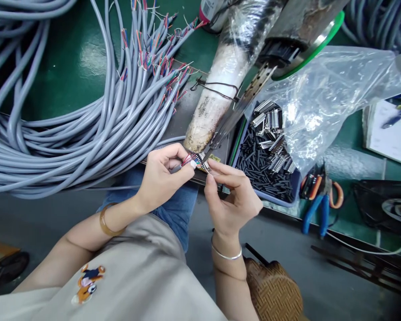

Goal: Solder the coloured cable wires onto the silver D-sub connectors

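Observation:
My left hand (169, 171) pinches thin coloured wires (187, 159) at the stripped end of a grey cable. Opposite it, my right hand (232, 191) holds a small metal connector (203, 163) between thumb and fingers. The wire tips meet the connector's near side, just below the tip of a soldering iron (225, 120). Beside the iron, a white plastic-wrapped tube (214, 98) slants down and ends right above my fingers. Whether the iron's tip touches the connector is hard to make out.
Many grey cables (87, 129) with stripped ends spread over the green table (70, 67) at left. Right of my hands stand a bin (296, 191) of black sleeves and metal connectors, a clear plastic bag (337, 89) and blue-handled pliers (317, 207). A stool (274, 285) is below.

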